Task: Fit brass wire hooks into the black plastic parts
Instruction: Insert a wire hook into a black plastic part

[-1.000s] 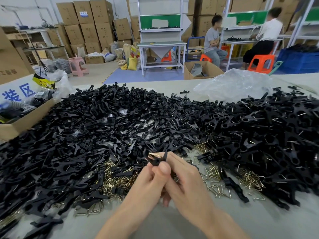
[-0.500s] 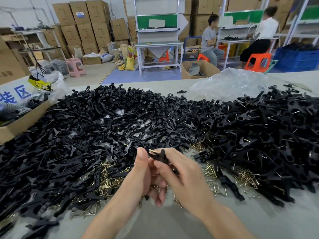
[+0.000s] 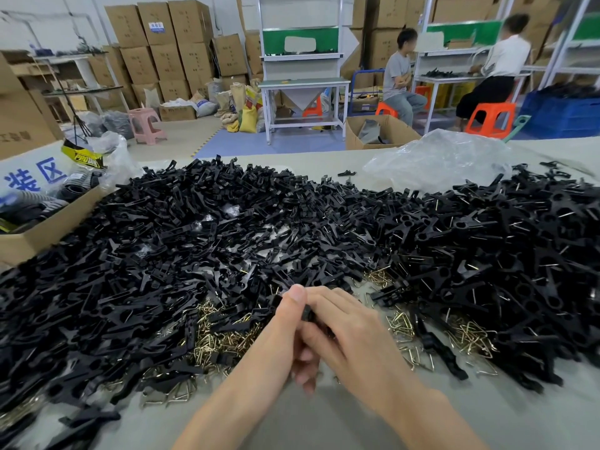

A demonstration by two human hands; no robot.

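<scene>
You are far from finished. The broad heap of black plastic parts (image 3: 162,254) over the left and middle of the table (image 3: 324,423) shows no wire, so I judge those unfitted. The fitted heap (image 3: 503,254) toward the right edge has thin wires poking out of many pieces, so that share looks done. Loose brass wire hooks (image 3: 224,339) lie in drifts along the near fringe of both heaps, just beside your hands. The part in work (image 3: 307,312) is held above the table's near edge, about midway along it, pinched between both hands. Your left hand (image 3: 285,332) has its thumb against it, and your right hand (image 3: 354,336) curls its fingers round the other side. Only a small dark sliver shows between thumb and fingers. I cannot tell whether a hook is seated in it, since your fingers cover the rest.
</scene>
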